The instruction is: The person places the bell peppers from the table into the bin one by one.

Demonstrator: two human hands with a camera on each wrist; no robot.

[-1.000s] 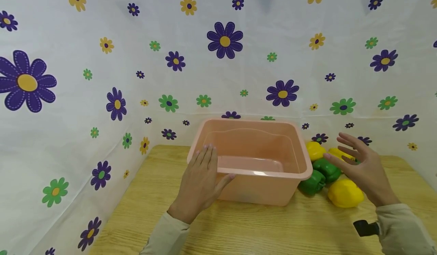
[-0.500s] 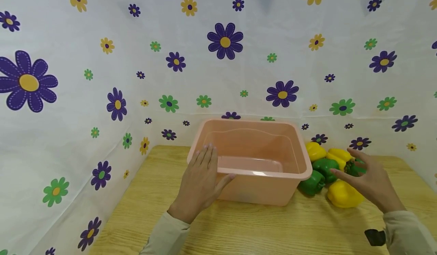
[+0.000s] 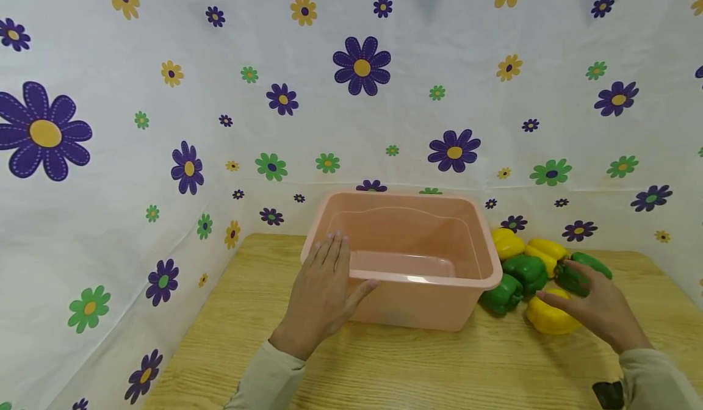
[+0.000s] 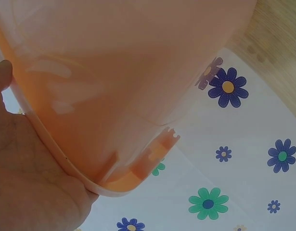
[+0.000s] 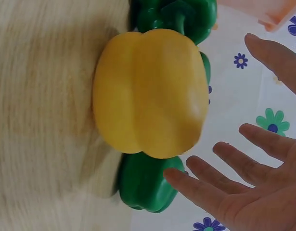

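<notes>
A pink plastic basin (image 3: 409, 303) stands on the wooden table. My left hand (image 3: 321, 297) rests on its near left corner, fingers straight over the rim and thumb stretched along the front; in the left wrist view the palm (image 4: 37, 168) lies against the rim. My right hand (image 3: 601, 306) hovers, fingers spread, over the nearest yellow bell pepper (image 3: 549, 317), holding nothing. That pepper fills the middle of the right wrist view, its yellow side (image 5: 150, 94) lobed and glossy. A green bell pepper (image 3: 595, 265) lies just beyond my right fingers, partly hidden by them.
Right of the basin, two green bell peppers (image 3: 525, 273) and two more yellow bell peppers (image 3: 507, 243) lie close together, the nearest ones against its side. A white flower-printed sheet (image 3: 307, 123) hangs behind and to the left. A dark strap piece (image 3: 608, 393) shows by my right sleeve.
My right hand has moved down and slightly right, closer to the nearest yellow pepper, uncovering the back yellow and right green peppers. The left hand and basin have not moved.
</notes>
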